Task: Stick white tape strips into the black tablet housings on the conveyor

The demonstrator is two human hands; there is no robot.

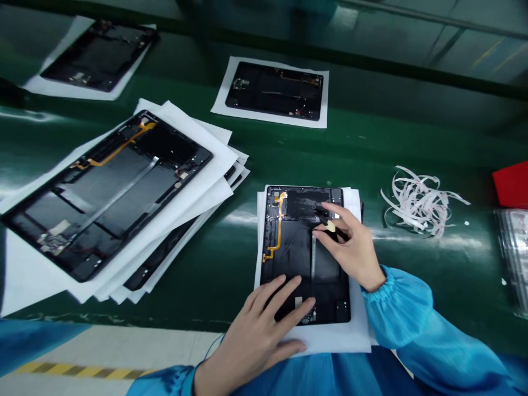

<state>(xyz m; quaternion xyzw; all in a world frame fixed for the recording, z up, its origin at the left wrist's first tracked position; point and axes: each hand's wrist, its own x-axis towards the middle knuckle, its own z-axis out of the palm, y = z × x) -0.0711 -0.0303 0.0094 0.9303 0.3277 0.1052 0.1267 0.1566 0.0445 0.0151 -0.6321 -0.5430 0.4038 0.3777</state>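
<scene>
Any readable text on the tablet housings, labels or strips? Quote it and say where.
Nothing can be read in this view.
Pale label on the centre tablet housing: too small to read.
Pale label on the large tablet housing at left: too blurred to read.
Pink marks on the white strips: too blurred to read.
</scene>
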